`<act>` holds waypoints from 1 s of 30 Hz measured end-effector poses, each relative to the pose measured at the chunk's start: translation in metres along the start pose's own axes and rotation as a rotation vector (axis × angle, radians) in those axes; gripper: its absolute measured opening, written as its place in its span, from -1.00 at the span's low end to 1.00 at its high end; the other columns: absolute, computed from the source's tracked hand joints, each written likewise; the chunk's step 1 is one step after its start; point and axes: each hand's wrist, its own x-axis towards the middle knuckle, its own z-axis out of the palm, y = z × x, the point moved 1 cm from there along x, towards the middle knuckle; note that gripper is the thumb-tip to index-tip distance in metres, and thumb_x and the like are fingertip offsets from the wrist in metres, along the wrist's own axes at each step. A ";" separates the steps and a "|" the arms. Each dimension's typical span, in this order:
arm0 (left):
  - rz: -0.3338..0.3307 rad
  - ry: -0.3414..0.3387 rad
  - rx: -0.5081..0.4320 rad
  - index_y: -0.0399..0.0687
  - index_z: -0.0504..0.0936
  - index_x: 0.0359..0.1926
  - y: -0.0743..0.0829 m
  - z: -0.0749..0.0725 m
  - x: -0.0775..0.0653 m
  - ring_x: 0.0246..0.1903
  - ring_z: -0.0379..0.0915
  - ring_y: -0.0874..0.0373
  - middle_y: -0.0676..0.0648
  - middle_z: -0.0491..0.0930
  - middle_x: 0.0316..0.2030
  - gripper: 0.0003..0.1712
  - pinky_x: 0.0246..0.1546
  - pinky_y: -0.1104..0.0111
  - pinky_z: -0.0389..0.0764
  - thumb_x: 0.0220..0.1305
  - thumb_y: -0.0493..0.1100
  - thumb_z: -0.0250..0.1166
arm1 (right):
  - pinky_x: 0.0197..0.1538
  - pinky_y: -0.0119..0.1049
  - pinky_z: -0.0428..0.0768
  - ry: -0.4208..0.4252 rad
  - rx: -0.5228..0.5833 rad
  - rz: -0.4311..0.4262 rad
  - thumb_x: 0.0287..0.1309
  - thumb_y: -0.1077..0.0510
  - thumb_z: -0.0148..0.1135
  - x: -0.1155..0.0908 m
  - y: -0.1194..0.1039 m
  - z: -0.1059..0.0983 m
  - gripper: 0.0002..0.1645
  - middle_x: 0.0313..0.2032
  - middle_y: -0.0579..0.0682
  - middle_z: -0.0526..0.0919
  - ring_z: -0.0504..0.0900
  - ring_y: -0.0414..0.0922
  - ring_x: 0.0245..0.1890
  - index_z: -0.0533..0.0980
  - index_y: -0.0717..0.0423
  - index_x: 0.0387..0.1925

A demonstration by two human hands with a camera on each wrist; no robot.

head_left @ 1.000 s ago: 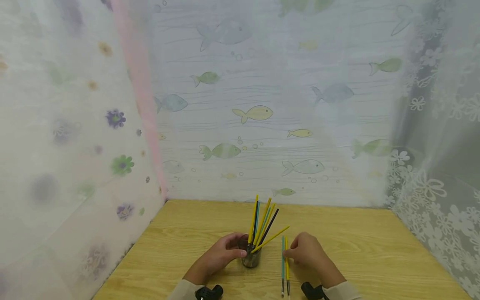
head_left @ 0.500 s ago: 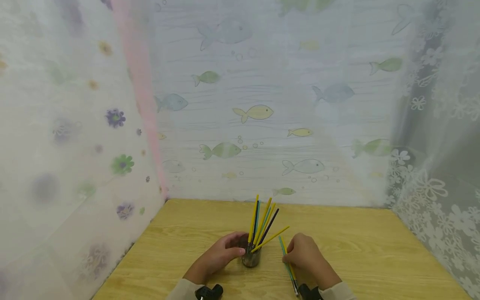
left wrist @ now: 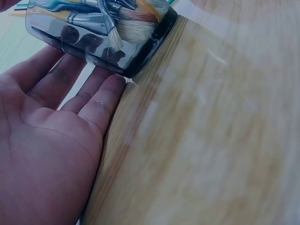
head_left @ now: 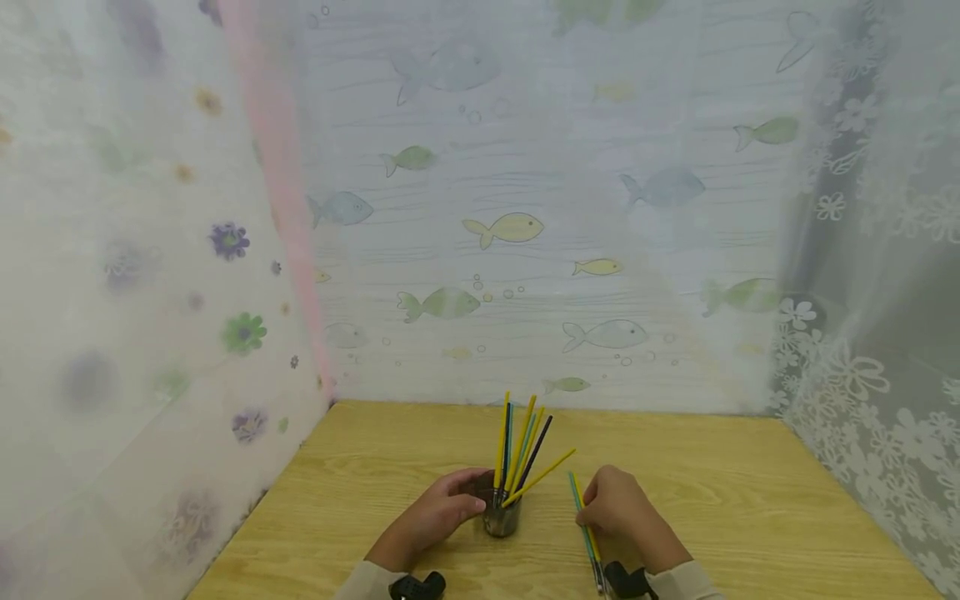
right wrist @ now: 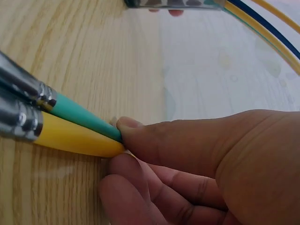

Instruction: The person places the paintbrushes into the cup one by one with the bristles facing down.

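Note:
My left hand [head_left: 442, 510] holds a clear cup [head_left: 501, 524] on the table, thumb at the near side and fingers around the back. Several paintbrushes [head_left: 517, 454] stand in the cup with yellow, teal and dark handles up; one yellow handle leans far right. In the left wrist view their bristles [left wrist: 136, 30] show through the cup's wall. To the right of the cup, my right hand [head_left: 621, 507] pinches a teal paintbrush [right wrist: 86, 114] and a yellow paintbrush [right wrist: 77, 137] together between thumb and fingers. Their metal ferrules [right wrist: 21, 119] point back toward my body.
The wood-grain table [head_left: 720, 500] runs back to a sheer curtain [head_left: 517, 333] printed with fish. A flowered curtain [head_left: 150, 350] hangs along the left side, and a white floral lace one [head_left: 862, 375] on the right.
The teal and yellow paintbrushes, lying side by side slightly apart, are now pinched together, and their bristle ends have swung right. My left hand stays on the cup.

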 end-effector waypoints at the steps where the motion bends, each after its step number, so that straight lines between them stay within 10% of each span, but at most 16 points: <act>1: 0.002 0.004 0.010 -0.29 0.20 0.56 0.000 0.000 0.000 0.45 0.31 -0.04 -0.29 0.26 0.51 -0.34 0.33 0.33 0.50 0.53 -0.29 0.10 | -0.59 -0.37 0.56 0.002 -0.004 0.013 -0.14 0.34 0.61 0.000 0.000 -0.001 -0.73 -0.67 -0.06 0.60 0.57 -0.19 -0.68 0.60 0.16 -0.66; 30: -0.049 0.082 0.092 -0.20 0.29 0.52 0.005 0.004 -0.004 0.38 0.39 -0.04 -0.24 0.41 0.42 -0.32 0.33 0.19 0.52 0.51 -0.09 0.25 | -0.57 -0.34 0.64 0.034 0.034 0.124 -0.16 0.33 0.57 -0.001 0.011 -0.011 -0.77 -0.62 -0.01 0.63 0.63 -0.15 -0.65 0.59 0.17 -0.56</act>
